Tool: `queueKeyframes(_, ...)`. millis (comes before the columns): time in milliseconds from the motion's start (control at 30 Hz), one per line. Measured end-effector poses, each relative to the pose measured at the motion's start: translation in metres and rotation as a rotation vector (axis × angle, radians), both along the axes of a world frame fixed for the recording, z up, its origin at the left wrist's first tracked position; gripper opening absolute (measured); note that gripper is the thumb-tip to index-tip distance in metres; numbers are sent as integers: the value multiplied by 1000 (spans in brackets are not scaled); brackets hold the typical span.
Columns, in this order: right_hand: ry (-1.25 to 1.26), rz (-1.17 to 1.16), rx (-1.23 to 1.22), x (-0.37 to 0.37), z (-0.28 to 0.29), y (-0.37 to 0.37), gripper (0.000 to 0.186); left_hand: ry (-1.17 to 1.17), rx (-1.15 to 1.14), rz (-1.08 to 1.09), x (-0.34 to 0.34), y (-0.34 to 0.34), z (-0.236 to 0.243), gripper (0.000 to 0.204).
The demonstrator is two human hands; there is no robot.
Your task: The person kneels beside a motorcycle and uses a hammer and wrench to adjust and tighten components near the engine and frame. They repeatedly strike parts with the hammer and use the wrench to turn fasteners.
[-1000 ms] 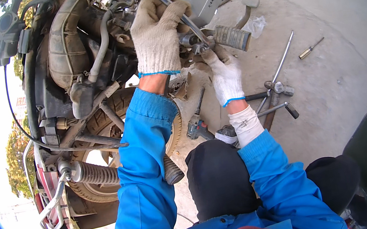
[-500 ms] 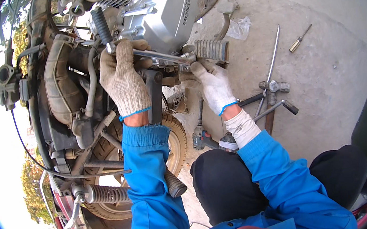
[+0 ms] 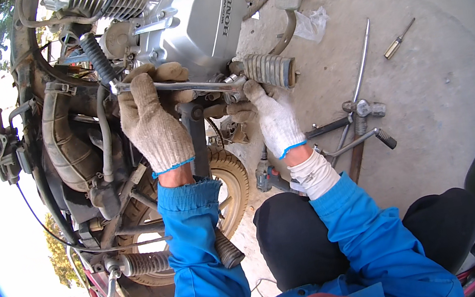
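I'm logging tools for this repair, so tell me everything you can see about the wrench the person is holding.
The wrench is a long, slim bar of bright, bare metal. It lies nearly level under the silver engine cover, sloping slightly down to the right. The left hand, in a dirty knit glove, is closed around its left end. Its right end sits at a fitting beside the ribbed rubber footpeg, where the right hand, also gloved, touches it. The head's shape is hidden.

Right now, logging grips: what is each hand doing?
Left hand: closed on the wrench.
Right hand: at the wrench's head by the footpeg; grip unclear.
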State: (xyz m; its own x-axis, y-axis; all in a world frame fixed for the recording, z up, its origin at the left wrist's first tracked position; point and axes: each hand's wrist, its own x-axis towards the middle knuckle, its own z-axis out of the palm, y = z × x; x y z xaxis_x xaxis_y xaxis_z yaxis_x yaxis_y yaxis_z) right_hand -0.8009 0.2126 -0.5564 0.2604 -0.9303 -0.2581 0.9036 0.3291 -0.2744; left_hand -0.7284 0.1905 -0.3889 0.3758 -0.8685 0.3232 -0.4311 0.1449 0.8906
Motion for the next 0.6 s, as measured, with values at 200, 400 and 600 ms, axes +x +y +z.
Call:
queueKeyframes(200, 58, 64, -67, -3, -9, -3, 41, -23, -48, -23, -1, 1, -7, 22)
queueKeyframes(400, 64, 58, -78, 0, -19, -6, 36, 41, 101, -202, 12, -2, -6, 18)
queueKeyframes(600, 50, 122, -51, -8, -16, -6, 35, 146, 106, -202, 12, -3, -8, 14)
